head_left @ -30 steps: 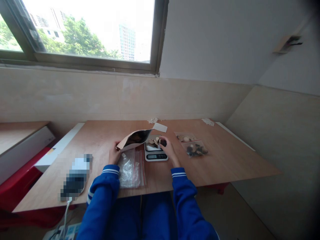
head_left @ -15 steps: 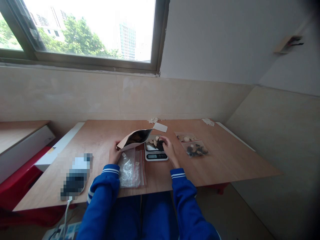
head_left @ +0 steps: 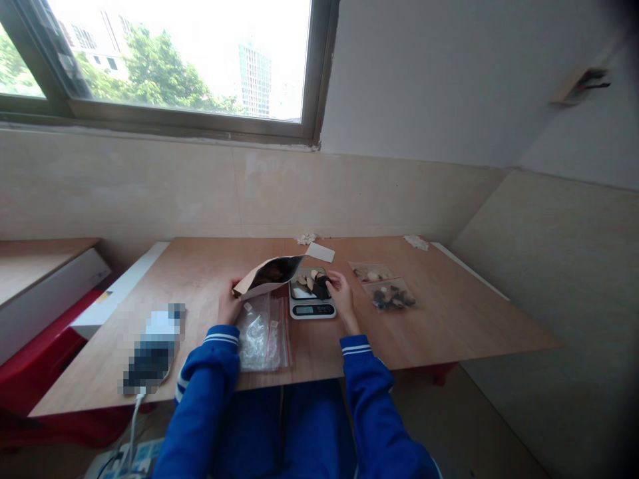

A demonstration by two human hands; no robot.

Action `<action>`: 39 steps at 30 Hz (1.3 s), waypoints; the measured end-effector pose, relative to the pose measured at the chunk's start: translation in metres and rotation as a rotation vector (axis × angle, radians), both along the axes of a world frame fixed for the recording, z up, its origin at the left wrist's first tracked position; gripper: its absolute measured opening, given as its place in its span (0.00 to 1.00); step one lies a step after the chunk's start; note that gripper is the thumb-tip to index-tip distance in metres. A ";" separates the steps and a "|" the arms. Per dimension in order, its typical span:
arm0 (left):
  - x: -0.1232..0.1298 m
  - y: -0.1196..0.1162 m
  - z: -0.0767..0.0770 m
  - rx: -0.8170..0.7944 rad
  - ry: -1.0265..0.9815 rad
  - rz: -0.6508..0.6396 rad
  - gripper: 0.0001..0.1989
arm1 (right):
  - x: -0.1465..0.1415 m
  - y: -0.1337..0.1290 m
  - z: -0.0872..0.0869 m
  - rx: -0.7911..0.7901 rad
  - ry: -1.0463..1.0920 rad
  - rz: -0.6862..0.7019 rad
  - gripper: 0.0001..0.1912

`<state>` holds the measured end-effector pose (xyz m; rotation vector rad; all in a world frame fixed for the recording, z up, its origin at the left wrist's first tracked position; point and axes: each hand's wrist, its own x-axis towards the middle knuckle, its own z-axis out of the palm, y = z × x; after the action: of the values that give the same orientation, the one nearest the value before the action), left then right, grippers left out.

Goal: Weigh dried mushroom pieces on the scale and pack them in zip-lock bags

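A person's left hand [head_left: 229, 307] grips a kraft pouch [head_left: 264, 278], its mouth open and tilted at 2 o'clock toward a digital scale [head_left: 312, 309], while the right hand [head_left: 342, 296] pinches dark pieces [head_left: 322, 289] on the pan; a zip bag [head_left: 259, 340] lies at 6 o'clock.

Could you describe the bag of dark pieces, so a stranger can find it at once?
On the wooden table, look right of the scale. Two clear bags lie there. The nearer bag holds dark pieces; the other bag holds pale pieces.

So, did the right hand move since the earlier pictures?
Yes, the right hand moved rightward, away from the dark pieces on the digital scale.
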<state>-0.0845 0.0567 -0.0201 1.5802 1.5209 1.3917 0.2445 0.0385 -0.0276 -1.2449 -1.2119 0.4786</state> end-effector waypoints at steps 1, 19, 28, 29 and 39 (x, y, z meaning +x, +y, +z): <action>0.000 0.000 0.000 0.001 0.000 0.000 0.22 | -0.001 -0.002 0.002 -0.003 -0.011 -0.002 0.20; 0.002 -0.003 0.004 -0.006 -0.018 0.004 0.22 | -0.006 -0.023 0.023 0.051 -0.333 -0.019 0.11; 0.000 -0.001 0.000 0.009 0.000 0.000 0.22 | -0.022 -0.036 0.062 0.153 -0.253 -0.016 0.12; 0.000 -0.001 0.000 0.014 0.003 -0.001 0.22 | -0.024 -0.037 0.066 0.164 -0.253 -0.010 0.12; 0.000 0.008 -0.009 0.031 -0.036 -0.007 0.22 | -0.015 -0.038 0.048 0.100 -0.192 -0.105 0.13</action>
<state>-0.0845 0.0644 -0.0291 1.5685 1.4783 1.4392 0.2299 0.0004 0.0203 -1.2829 -1.3076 0.2218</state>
